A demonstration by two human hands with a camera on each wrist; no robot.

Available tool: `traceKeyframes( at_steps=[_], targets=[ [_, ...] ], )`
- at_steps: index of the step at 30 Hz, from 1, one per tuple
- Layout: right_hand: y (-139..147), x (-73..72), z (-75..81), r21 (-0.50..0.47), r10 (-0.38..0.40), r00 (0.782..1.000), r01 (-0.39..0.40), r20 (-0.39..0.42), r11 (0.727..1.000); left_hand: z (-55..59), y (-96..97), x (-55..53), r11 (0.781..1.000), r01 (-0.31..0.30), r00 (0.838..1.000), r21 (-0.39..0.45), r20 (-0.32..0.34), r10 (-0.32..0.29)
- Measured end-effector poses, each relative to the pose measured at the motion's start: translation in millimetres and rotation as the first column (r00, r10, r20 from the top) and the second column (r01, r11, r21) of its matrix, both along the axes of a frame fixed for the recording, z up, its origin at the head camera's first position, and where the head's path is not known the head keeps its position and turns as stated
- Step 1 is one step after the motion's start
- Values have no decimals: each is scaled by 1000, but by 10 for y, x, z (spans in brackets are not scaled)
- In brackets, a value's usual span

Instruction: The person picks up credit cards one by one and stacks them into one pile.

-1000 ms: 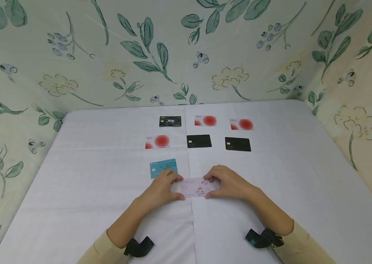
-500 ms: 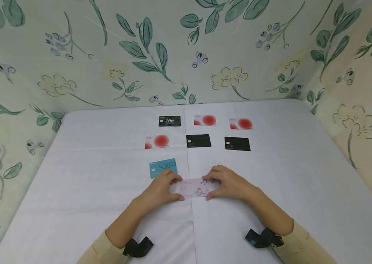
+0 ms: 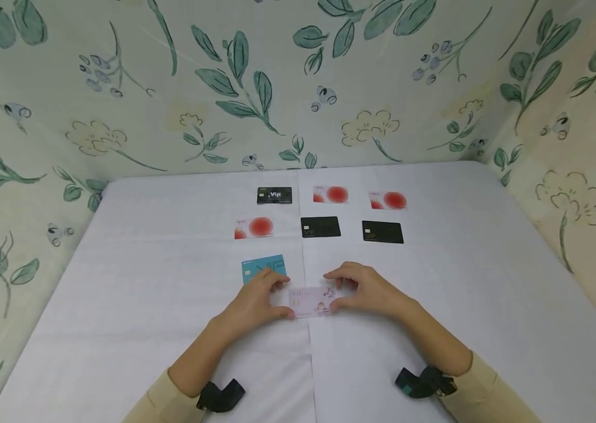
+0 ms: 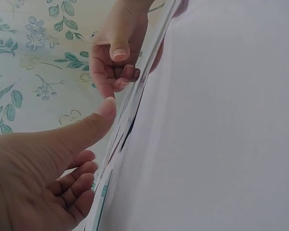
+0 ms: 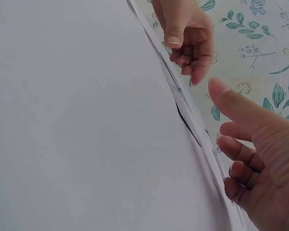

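Faintly "VIP" on pink card (image 3: 310, 302), boldly "Vip" on black card (image 3: 274, 195)

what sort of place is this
Probably an indoor corner set up for tabletop work, though the room beyond is out of view. A leaf-and-flower patterned wall rises behind a white-covered table, and cards are laid out on it.

On the table (image 3: 144, 282), a VIP card (image 3: 310, 301) lies between the left hand (image 3: 255, 299) and right hand (image 3: 369, 291). A second VIP card (image 3: 255, 265) lies behind it, leftward, partly hidden by the left hand. Farther back lie two rows of three cards (image 3: 321, 227).
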State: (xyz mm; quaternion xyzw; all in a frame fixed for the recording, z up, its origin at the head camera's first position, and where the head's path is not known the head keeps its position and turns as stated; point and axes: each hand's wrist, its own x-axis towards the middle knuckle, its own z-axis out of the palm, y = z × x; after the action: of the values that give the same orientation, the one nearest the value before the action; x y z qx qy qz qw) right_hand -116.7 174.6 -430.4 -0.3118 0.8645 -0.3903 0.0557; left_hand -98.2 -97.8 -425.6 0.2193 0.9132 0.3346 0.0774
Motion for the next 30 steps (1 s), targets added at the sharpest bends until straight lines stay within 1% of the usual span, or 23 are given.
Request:
traceKeyframes(
  at_steps=[6, 8, 11, 16, 22, 30],
  targets=[
    [-33, -48, 45, -23, -11, 999, 10, -33, 1000, 33, -19, -21, 996, -54, 995, 71, -75, 60],
    [-65, -68, 64, -36, -8, 999, 7, -52, 999, 37, -35, -33, 992, -70, 993, 106, -87, 79],
    [-131, -100, 86, -62, 2, 997, -7, -72, 998, 34, -69, -46, 987, -90, 990, 135, -96, 104],
    [-244, -155, 112, -74, 15, 996, -21, -84, 997, 55, -122, -52, 982, -125, 984, 139, -106, 140],
    [-332, -206, 139, -67, 5, 998, -9, -66, 998, 68, -164, -75, 979, -126, 978, 162, -146, 150],
    [-434, -285, 151, -44, -13, 999, 11, -45, 999, 81, -246, -120, 973, -161, 972, 164, -147, 185]
  ],
)
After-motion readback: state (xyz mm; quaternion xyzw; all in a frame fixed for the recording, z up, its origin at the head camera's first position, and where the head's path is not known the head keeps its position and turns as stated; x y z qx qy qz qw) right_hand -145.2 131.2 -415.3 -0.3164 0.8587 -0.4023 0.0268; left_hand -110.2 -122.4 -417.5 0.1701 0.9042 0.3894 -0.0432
